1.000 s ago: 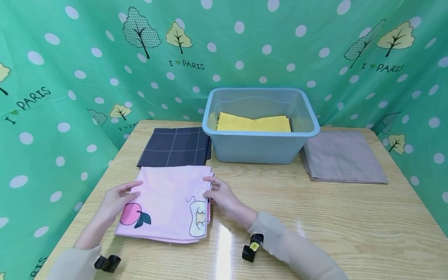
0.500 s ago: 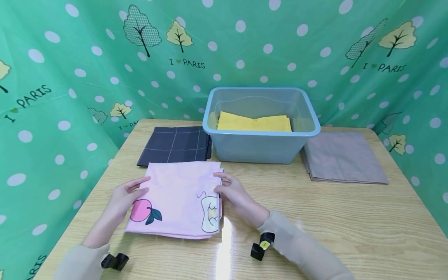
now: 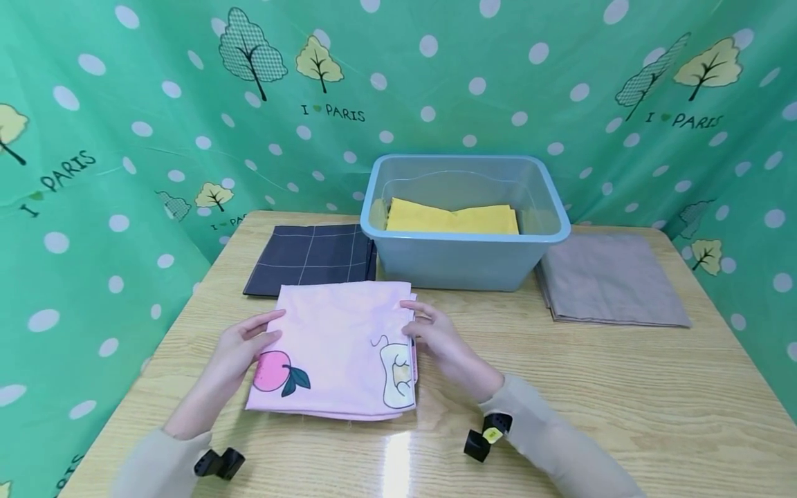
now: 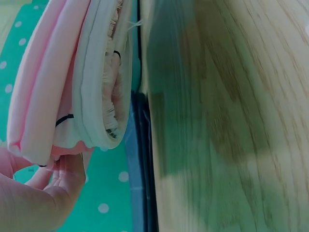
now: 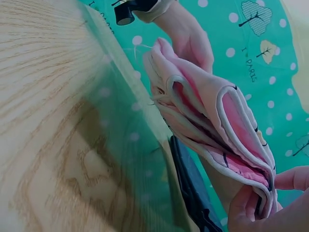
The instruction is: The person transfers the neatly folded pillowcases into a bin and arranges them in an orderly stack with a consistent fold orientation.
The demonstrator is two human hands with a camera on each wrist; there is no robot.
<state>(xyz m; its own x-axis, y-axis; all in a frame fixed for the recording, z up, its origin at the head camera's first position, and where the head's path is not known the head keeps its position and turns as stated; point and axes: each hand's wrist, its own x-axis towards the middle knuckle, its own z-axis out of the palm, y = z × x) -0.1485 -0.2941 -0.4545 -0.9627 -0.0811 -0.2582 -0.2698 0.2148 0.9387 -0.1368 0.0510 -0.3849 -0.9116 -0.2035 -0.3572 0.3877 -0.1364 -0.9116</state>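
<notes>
A folded pink cloth [image 3: 339, 346] with a peach print and a cartoon figure is held between both hands, raised above the table in the wrist views. My left hand [image 3: 244, 346] pinches its left edge, thumb on top and fingers beneath. At the opposite edge my right hand [image 3: 441, 340] grips the folded layers the same way. Stacked folds and pale hems of the cloth [image 4: 43, 87] show in the left wrist view. The cloth [image 5: 207, 116] sags a little in the right wrist view, where the fingers pinch one end.
Behind the cloth lies a folded dark checked cloth [image 3: 311, 256]. A blue plastic bin [image 3: 461, 263] stands at the back middle, with a folded yellow cloth [image 3: 451, 220] inside. Toward the right lies a folded grey cloth [image 3: 613, 280]. A green dotted curtain [image 3: 398, 83] hangs behind the wooden table [image 3: 560, 387].
Both hands have carried the pink cloth to the right and slightly away from me, keeping their grip on its two sides. The bin and the other cloths have stayed put.
</notes>
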